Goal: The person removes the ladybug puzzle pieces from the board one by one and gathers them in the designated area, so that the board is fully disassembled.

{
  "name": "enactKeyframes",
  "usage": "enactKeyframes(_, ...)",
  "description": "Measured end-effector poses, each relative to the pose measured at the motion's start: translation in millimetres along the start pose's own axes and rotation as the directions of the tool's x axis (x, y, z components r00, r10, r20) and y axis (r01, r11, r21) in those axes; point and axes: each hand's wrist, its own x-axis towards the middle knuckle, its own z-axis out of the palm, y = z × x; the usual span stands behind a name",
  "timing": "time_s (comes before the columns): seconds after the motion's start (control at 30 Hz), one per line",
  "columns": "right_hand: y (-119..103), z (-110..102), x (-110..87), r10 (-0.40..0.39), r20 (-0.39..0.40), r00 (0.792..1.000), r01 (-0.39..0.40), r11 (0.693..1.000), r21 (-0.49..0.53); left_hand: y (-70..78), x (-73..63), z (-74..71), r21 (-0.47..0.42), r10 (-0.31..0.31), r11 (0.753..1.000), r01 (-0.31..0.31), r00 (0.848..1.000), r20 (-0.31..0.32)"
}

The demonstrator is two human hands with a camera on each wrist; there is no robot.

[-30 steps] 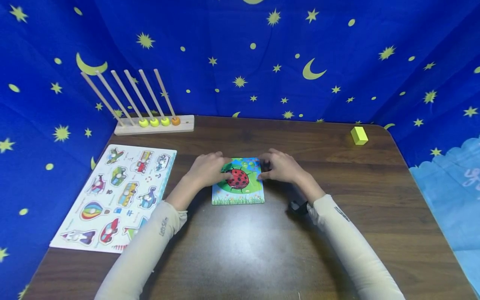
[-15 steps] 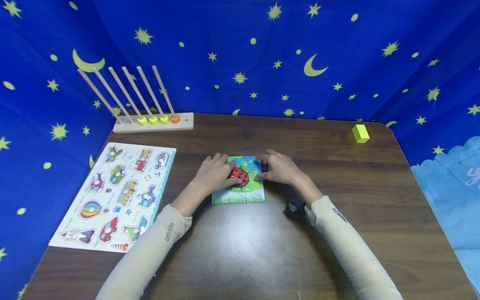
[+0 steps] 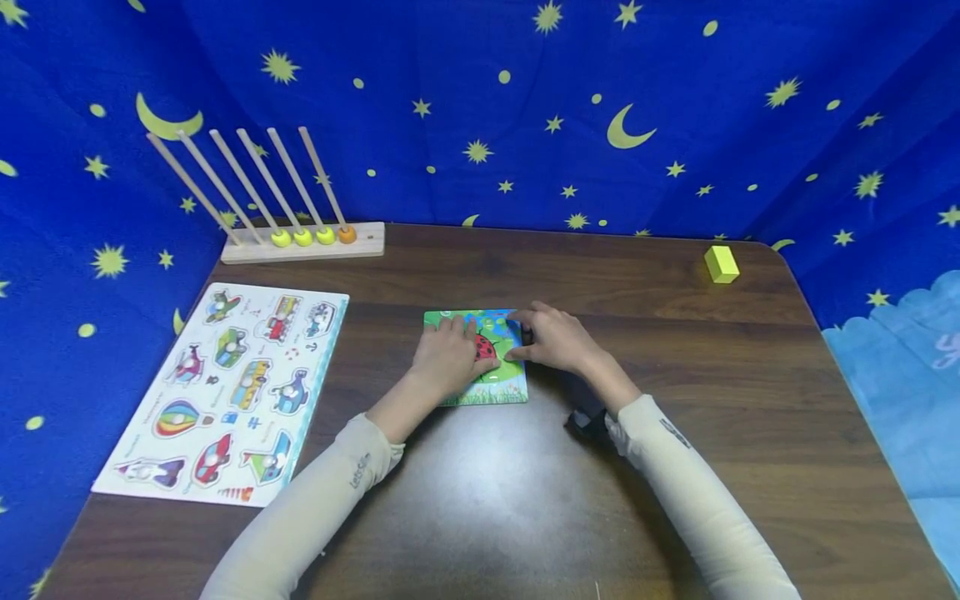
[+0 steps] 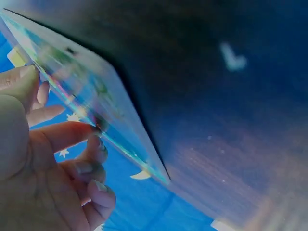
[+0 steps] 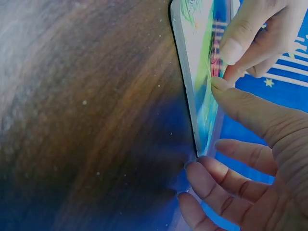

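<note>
Two hands work one small ladybird puzzle board (image 3: 487,367), which lies flat on the brown worktop (image 3: 480,500) at its centre, directly ahead of the person. Its long axis appears to run away from the person, the grass strip along the near edge.

Reading from the left: a large white vehicle puzzle (image 3: 225,392) lies well apart on the left of the worktop, with a wooden rod rack (image 3: 300,237) behind it at the back edge, four beads at the feet of its rods.

Left hand (image 3: 448,358): it rests on the left half of the puzzle board, fingers fairly straight and lying flat across the picture, reaching to the red ladybird. The left wrist view shows the fingertips (image 4: 91,139) against the board's face; nothing is gripped.

Right hand (image 3: 551,337): it sits at the board's right edge. The right wrist view shows the thumb (image 5: 240,103) on the top face and the fingers (image 5: 216,175) curled at and below the edge, so the board is pinched from that side.

Judgement: both hands are in contact, the left from above and the right from the side; the right alone has a hold on an edge.

A yellow block (image 3: 721,264) stands far off at the right rear corner.
</note>
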Motion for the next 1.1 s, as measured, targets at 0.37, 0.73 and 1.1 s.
enactKeyframes(0.37,1.7,4.1,3.3,0.034,0.015,0.999,-0.034,0.999,0.002,-0.9,3.1,0.6,-0.053,-0.022,0.998,0.023,1.000,0.009)
enactKeyframes(0.73,3.2,5.6,3.2,0.057,0.028,0.998,-0.058,0.998,0.035,-4.3,8.1,1.2,-0.124,-0.056,0.990,0.060,0.998,0.033)
enactKeyframes(1.1,2.1,4.5,3.2,0.071,0.056,0.996,-0.073,0.997,0.037,-4.2,8.9,0.5,-0.116,-0.107,0.987,0.114,0.992,0.061)
